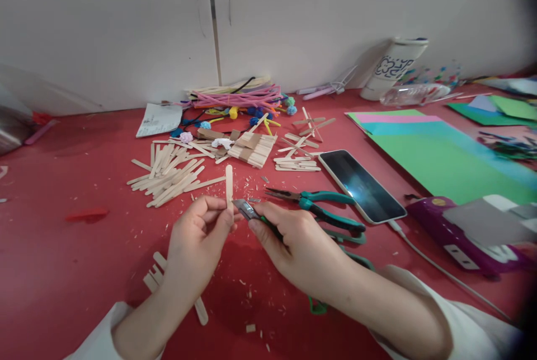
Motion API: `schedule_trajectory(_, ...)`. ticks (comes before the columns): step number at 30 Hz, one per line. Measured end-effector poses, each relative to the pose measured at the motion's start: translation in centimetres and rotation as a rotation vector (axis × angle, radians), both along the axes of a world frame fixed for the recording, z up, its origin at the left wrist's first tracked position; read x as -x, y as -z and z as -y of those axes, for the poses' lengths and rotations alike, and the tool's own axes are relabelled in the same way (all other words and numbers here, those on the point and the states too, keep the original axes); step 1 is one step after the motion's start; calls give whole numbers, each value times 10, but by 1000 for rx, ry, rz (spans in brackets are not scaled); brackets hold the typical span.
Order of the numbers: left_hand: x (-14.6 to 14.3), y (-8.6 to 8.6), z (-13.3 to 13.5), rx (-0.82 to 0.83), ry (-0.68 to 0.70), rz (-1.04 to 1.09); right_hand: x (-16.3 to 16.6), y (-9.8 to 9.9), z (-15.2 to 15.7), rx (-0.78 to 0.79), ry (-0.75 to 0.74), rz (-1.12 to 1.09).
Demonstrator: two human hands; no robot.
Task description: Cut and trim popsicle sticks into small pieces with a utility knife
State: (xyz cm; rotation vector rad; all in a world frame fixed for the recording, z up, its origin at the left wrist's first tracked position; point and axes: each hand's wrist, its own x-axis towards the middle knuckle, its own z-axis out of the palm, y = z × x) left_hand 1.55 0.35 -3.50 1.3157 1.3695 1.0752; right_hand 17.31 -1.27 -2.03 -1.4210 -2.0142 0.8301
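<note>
Upright between the thumb and fingers of my left hand [200,232] is a wooden craft stick [229,183]. My right hand [296,242] is wrapped round a utility knife [247,210], its blade pointing left at the stick's edge, close to my left fingertips. Whether the blade touches the wood I cannot tell. Small wood shavings [249,183] are scattered on the red table below and beyond my hands. Several craft sticks [153,279] lie partly hidden beneath my left forearm.
Piles of craft sticks [172,175] lie beyond my hands, with pink pipe cleaners [239,97] behind. Pliers [319,203], a charging phone [363,186] and a purple-and-white device [453,234] lie right. Coloured paper [432,153], a tumbler [392,69] and a plastic bottle [413,94] are farther back.
</note>
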Motion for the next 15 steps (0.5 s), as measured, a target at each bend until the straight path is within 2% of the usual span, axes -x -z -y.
schedule_trajectory(6,3,5,5,-210,47,-314,3,4,4,-39,11,60)
schedule_trajectory(11,3,3,5,-224,63,-391,3,7,1,4,2,13)
schedule_trajectory(13,2,0,4,-177,67,-335,2,6,-1,115,-22,-99)
schedule_trajectory(15,1,-3,2,-124,58,-257,1,5,-4,314,-43,-278)
